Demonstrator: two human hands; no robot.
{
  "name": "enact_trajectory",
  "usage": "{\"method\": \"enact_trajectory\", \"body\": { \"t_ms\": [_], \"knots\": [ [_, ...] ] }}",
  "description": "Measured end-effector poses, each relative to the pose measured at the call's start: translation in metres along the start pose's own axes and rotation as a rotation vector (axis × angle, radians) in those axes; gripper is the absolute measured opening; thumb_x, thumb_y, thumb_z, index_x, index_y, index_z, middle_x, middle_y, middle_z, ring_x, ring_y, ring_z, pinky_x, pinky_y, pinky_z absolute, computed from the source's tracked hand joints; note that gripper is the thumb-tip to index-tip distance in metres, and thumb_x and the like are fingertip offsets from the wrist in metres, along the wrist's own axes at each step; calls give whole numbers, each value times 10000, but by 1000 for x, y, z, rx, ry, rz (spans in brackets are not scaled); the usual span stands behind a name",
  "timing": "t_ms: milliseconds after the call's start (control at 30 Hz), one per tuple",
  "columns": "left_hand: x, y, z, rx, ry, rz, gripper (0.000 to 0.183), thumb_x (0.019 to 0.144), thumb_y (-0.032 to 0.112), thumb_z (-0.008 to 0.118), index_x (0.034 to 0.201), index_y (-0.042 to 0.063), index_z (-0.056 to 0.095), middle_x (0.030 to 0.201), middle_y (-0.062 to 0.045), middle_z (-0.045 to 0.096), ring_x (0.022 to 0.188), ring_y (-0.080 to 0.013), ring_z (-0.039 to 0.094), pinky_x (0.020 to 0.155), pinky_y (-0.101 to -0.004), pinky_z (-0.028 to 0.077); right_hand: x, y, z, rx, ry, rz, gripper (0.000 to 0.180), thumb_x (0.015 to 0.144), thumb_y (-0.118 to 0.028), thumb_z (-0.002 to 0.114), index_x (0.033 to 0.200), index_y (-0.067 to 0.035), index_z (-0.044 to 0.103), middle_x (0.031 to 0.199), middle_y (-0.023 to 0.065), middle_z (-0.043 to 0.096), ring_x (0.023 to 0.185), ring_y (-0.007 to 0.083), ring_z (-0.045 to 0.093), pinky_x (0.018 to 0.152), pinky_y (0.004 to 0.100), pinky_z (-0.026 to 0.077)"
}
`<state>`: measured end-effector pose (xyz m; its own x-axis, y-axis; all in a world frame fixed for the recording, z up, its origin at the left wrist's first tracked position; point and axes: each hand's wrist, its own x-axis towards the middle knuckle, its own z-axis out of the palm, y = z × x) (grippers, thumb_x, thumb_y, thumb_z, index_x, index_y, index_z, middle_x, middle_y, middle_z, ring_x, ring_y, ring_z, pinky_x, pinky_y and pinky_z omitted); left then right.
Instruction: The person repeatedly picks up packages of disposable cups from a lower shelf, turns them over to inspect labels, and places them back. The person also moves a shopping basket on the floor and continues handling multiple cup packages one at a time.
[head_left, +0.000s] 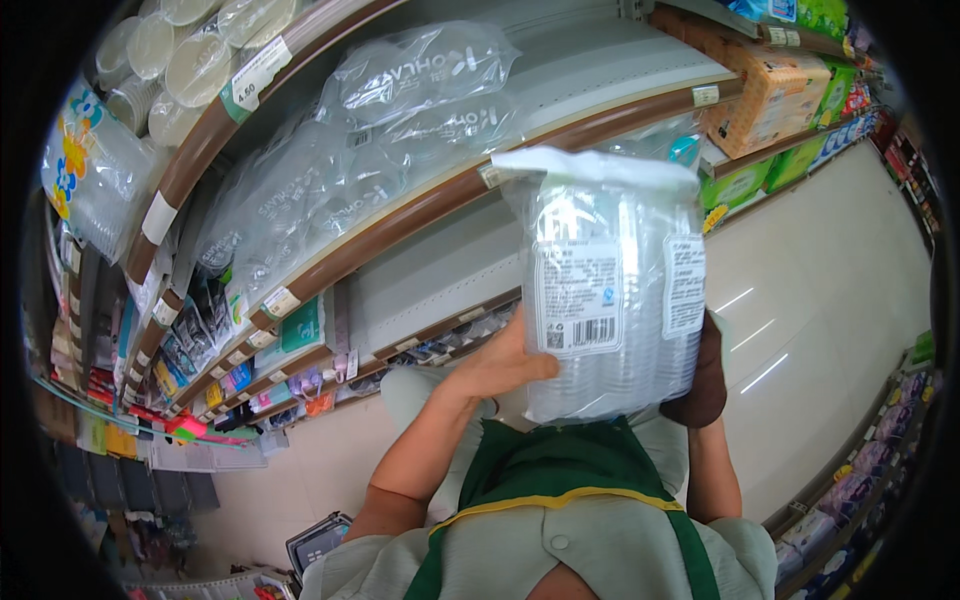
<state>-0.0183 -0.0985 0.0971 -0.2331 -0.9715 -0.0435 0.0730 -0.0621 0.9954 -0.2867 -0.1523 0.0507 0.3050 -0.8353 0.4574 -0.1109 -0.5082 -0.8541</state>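
A clear plastic bag of stacked transparent plastic cups (641, 300) is held up before my chest, its white sealed edge at the top. Two printed labels, one with a barcode, face me. My left hand (506, 360) grips the bag's left side, thumb on the front and the other fingers mostly hidden behind. At the right side is my right hand (697, 382), covered by something dark brown, a glove or a cloth. Its fingers are largely hidden by the bag, which seems supported between both hands.
More bagged clear cups (427, 75) lie on the shelf (592, 90) ahead. Paper cups (195, 67) fill the upper left shelf, above a brown price rail (187, 154). Orange tissue packs (765, 90) stand at the right end. Another stocked shelf (847, 495) borders the tiled floor (810, 292).
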Motion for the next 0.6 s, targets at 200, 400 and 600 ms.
{"method": "enact_trajectory", "body": {
  "t_ms": [200, 400, 600],
  "knots": [
    [59, 65, 24, 53, -54, -63, 733, 836, 173, 699, 1429, -17, 314, 1315, -147, 515, 1214, -213, 493, 1024, -344, 417, 58, 6, -39, 460, 251, 184, 479, 964, -264, 532, 1331, 20, 413, 1181, 136, 577, 1092, 208, 552, 940, 354, 458],
    [159, 127, 4, -211, 20, -27, 511, 973, 399, 469, 1331, 35, 429, 1189, -169, 600, 961, -277, 657, 616, -410, 593, 126, -58, -47, 847, 279, 83, 326, 978, -276, 496, 1114, 20, 487, 855, 97, 599, 704, 182, 622, 534, 267, 505],
    [205, 174, -14, -254, 332, -86, 496, 980, 533, 391, 1249, 129, 494, 1131, -96, 611, 959, -265, 587, 586, -383, 523, 187, -18, -69, 183, -57, -281, 129, 909, -160, 513, 935, -34, 509, 755, 35, 543, 663, 143, 581, 535, 260, 461]
  ]
}}
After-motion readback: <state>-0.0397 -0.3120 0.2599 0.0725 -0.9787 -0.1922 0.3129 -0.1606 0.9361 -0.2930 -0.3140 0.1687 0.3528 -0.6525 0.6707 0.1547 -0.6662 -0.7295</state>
